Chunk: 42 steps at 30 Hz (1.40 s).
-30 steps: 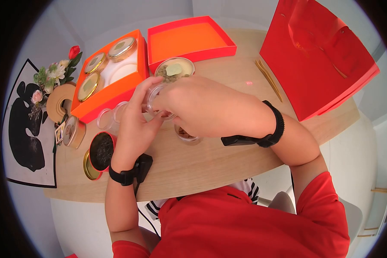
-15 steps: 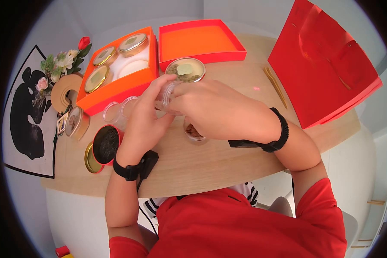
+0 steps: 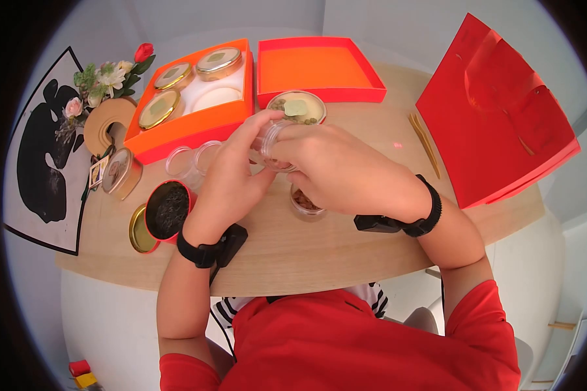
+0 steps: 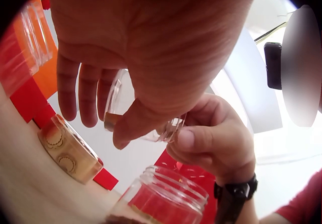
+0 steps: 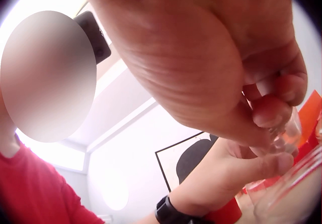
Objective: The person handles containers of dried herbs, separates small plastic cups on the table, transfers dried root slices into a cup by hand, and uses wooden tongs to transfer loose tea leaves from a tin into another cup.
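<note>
Above the table, the left hand (image 3: 235, 179) holds a small clear jar (image 3: 265, 144) between its thumb and fingers, the jar tilted. At the jar's rim are the curled thumb and fingers of the right hand (image 3: 339, 169). In the left wrist view the right hand (image 4: 216, 141) pinches the rim edge; whether it also holds some of the contents cannot be told. Bits of something brownish show inside the jar (image 4: 115, 96). Below the hands stands an open clear jar (image 3: 304, 201) with brown pieces, partly hidden by the right hand.
A lidded jar (image 3: 311, 107) stands behind the hands. Farther back are an orange box (image 3: 195, 125) of jars and its lid (image 3: 319, 68). At left are clear jars (image 3: 207, 156), a dark-filled tin (image 3: 167, 210) and flowers (image 3: 111, 77); at right, tongs (image 3: 424, 144) and a red bag (image 3: 496, 117).
The head view has swung, so the table's things sit farther right in it. Both hands stay at the clear jar, with little change in their grip.
</note>
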Each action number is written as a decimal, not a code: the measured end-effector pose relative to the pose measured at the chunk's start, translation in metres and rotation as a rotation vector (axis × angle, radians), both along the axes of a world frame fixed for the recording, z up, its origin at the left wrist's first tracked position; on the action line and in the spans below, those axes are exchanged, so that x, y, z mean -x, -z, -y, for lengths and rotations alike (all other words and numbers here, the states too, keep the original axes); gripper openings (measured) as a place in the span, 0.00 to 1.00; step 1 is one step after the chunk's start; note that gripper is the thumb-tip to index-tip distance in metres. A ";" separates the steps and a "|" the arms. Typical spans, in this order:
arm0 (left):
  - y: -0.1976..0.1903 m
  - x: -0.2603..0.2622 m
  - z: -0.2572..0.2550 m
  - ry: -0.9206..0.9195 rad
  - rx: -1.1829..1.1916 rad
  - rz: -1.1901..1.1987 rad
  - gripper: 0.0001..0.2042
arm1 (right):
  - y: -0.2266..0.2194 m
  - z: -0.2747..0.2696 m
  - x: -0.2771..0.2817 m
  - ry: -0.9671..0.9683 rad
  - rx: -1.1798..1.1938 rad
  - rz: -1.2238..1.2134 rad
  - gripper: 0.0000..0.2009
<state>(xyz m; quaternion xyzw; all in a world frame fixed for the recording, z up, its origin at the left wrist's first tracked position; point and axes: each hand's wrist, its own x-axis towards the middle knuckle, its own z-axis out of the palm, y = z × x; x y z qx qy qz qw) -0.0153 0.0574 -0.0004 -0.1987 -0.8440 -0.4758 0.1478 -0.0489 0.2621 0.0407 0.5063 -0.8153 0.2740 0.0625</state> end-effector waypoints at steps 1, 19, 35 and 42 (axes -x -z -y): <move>0.001 0.001 0.000 0.002 -0.008 0.001 0.34 | -0.001 0.001 0.001 0.005 -0.003 0.015 0.13; 0.000 0.002 0.003 0.029 -0.046 0.026 0.34 | -0.010 -0.001 0.002 -0.006 0.090 0.047 0.13; -0.003 0.002 0.005 0.048 -0.068 0.088 0.36 | -0.025 -0.007 0.003 0.044 0.108 0.310 0.13; 0.004 0.004 0.004 0.056 -0.097 0.024 0.34 | -0.030 -0.010 0.007 0.044 0.207 0.559 0.13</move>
